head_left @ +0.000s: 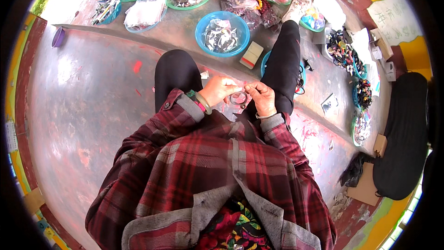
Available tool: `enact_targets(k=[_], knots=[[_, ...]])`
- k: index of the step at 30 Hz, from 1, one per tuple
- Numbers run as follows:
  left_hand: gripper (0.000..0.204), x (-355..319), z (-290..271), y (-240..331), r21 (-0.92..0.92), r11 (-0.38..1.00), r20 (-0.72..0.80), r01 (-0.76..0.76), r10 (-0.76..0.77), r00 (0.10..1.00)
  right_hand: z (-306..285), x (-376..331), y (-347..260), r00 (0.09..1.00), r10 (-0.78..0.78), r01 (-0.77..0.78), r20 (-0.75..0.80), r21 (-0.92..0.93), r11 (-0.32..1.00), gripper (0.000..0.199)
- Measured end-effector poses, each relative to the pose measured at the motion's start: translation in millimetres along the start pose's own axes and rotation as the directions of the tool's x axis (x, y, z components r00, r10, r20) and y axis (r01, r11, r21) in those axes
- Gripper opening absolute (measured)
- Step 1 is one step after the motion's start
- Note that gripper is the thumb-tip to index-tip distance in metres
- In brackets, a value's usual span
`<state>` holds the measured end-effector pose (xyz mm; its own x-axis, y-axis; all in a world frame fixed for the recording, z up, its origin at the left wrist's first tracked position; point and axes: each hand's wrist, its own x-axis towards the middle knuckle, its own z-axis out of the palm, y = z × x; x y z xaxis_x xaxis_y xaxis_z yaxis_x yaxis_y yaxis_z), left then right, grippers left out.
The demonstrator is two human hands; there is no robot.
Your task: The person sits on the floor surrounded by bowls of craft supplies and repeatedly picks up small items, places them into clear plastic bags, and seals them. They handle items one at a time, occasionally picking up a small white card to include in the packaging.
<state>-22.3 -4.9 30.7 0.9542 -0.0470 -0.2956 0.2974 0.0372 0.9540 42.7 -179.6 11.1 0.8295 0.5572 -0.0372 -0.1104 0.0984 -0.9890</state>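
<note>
Between my knees I hold up a small thin dark loop (238, 98), which looks like a hair tie. A small dark bead-like piece hangs at its lower edge. My left hand (214, 91), with a pale bangle at the wrist, pinches the loop's upper left side. My right hand (262, 98) pinches its upper right side, thumb against forefinger. The two sets of fingertips are close together. What exactly lies between them is too small to make out. Beyond my hands stands a blue basin (200, 41) of small clear packets.
A grey and tan block (251, 55) lies beside the blue basin. Another blue basin (303, 67) is partly behind my right leg. Green trays (209, 1), plastic bags (235, 1) and baskets of dark hair ties (363, 95) stand around the raised floor edge. A purple cup (58, 37) is far left.
</note>
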Motion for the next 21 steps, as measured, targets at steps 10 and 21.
enact_targets(k=[10,21], knots=[[0.022,6.1,-4.9,3.3,-0.111,0.993,0.001,0.027,-0.027,1.0,-3.3,5.9,-0.8,0.993,0.028,-0.025,-0.119,0.026,0.999,0.014],[0.019,86.8,-52.6,-23.5,-0.322,0.946,-0.304,0.041,-0.144,0.942,-11.7,17.8,1.2,0.976,0.144,-0.114,-0.165,0.176,0.978,0.023]])
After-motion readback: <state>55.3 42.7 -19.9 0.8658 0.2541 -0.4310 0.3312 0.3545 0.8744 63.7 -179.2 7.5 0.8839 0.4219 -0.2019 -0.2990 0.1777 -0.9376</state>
